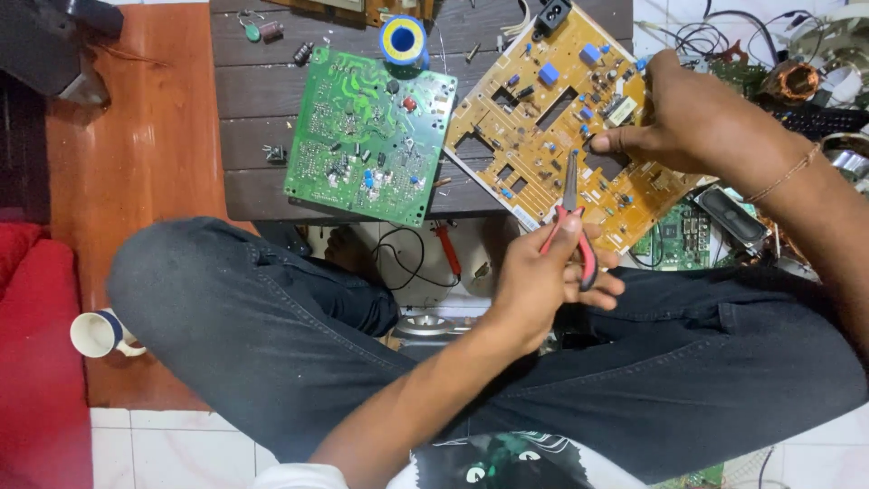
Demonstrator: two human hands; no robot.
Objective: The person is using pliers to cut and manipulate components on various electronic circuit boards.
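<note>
One white mug point(95, 333) stands sideways, its contents hidden.

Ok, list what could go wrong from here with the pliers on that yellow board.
1. The red-handled pliers in the left hand point into closely packed parts on the yellow circuit board; a slip might damage neighbouring components.
2. The right hand grips only the board's far edge, and the board partly overhangs the dark wooden table, so it may tilt under pressure.
3. The green circuit board lies close beside it and could get knocked.
</note>
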